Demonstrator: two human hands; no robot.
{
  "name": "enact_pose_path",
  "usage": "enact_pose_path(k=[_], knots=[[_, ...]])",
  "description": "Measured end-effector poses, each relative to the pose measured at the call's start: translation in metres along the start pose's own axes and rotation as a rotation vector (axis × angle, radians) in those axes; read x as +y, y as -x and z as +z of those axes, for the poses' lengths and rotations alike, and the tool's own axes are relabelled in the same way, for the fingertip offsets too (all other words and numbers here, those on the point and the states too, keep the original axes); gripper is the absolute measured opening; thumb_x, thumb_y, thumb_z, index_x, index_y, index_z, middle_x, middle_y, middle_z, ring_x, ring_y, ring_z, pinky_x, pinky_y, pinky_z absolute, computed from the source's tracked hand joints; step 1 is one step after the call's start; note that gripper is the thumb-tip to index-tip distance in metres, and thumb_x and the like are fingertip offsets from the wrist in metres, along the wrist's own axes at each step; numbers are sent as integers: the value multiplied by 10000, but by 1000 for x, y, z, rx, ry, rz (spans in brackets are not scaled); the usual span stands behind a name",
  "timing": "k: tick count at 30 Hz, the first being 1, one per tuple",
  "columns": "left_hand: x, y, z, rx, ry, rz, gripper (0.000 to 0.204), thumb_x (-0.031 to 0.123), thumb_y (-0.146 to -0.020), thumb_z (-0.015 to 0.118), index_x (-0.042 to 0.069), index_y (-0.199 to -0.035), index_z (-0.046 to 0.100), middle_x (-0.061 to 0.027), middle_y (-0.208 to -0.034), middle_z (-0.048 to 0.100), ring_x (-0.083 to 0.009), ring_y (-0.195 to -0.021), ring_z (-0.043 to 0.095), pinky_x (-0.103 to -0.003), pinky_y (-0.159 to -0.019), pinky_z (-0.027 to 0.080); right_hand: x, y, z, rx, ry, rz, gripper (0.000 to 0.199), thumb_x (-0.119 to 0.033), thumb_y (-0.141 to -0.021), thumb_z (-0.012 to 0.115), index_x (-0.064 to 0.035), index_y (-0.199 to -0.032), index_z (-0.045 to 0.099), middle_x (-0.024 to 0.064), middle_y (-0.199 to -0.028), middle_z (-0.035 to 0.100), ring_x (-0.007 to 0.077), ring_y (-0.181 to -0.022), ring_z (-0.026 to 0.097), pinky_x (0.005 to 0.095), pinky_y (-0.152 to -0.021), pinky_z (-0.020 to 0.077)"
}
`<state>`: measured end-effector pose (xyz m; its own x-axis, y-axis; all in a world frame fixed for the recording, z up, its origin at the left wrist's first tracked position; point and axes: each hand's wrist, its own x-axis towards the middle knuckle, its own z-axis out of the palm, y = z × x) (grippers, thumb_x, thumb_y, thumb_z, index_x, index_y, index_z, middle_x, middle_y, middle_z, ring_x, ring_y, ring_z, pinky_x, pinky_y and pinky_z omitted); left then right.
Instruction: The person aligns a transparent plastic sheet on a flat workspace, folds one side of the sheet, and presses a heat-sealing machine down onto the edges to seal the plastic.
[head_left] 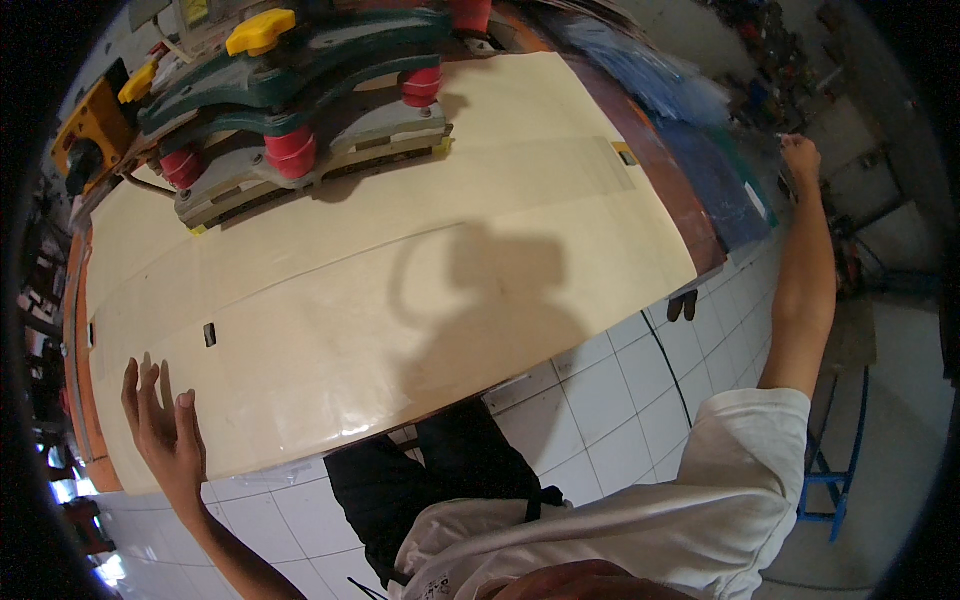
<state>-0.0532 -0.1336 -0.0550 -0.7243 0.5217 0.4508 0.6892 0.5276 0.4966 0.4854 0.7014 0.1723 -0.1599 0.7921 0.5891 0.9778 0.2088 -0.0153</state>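
A large cream sheet (400,260) lies flat on a wide table, with a clear strip across it. My left hand (160,425) is spread flat, fingers apart, on the sheet's near left corner. My right hand (800,158) is stretched far out to the right, fingers curled into a fist, off the table near blue sheets (720,180); whether it grips something I cannot tell. A green clamping machine (290,95) with red rollers and yellow knobs rests on the sheet's far left part.
The table's brown edge (690,210) shows around the sheet. White floor tiles (620,390) lie below, with a black cable (668,360) across them. A blue metal frame (835,480) stands at the right. Clutter fills the far right background.
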Motion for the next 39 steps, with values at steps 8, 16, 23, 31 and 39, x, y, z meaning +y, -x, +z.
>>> enact_pose_path(k=[8, 16, 23, 31, 39], knots=[[-3, 1, -7, -7, -73, 8, 399, 86, -976, 598, -34, -1352, 543, -187, -1544, 355, -328, -1420, 396, -457, -1149, 362, 21, 34, 14, -130, -529, 546, 233, -254, -871, 626, -80, -718, 639, 26, -688, 596, 155, -621, 545, 348, -613, 450], [-3, 1, 0, 26, 9, -15, 384, 143, -956, 628, -21, -1299, 570, -181, -1527, 387, -350, -1402, 419, -481, -1132, 366, -3, 27, 22, -43, -1117, 496, 314, -135, -981, 531, 27, -1226, 640, 117, -925, 691, 210, -782, 677, 330, -733, 592], [-4, 1, 2, -16, 26, -33, 401, 39, -970, 590, -55, -1351, 510, -161, -1558, 318, -332, -1427, 385, -459, -1151, 374, -60, -12, 10, -23, -1350, 437, 339, -58, -1020, 487, 125, -1298, 546, 227, -1176, 604, 315, -1000, 686, 324, -875, 629], [1, -1, -1, 9, 26, -28, 381, 140, -951, 625, -26, -1288, 561, -180, -1529, 373, -358, -1414, 398, -492, -1130, 374, -106, -47, 33, 30, -1358, 493, 446, 32, -931, 591, 178, -1334, 469, 250, -1238, 570, 338, -1163, 607, 361, -1021, 559], [10, -2, 1, 54, 57, -52, 392, 215, -929, 666, 8, -1256, 607, -202, -1489, 432, -389, -1388, 429, -534, -1112, 384, -156, -59, 2, -79, -1460, 353, 436, -54, -1012, 554, 63, -1425, 478, 171, -1511, 444, 267, -1351, 487, 305, -1131, 414]])
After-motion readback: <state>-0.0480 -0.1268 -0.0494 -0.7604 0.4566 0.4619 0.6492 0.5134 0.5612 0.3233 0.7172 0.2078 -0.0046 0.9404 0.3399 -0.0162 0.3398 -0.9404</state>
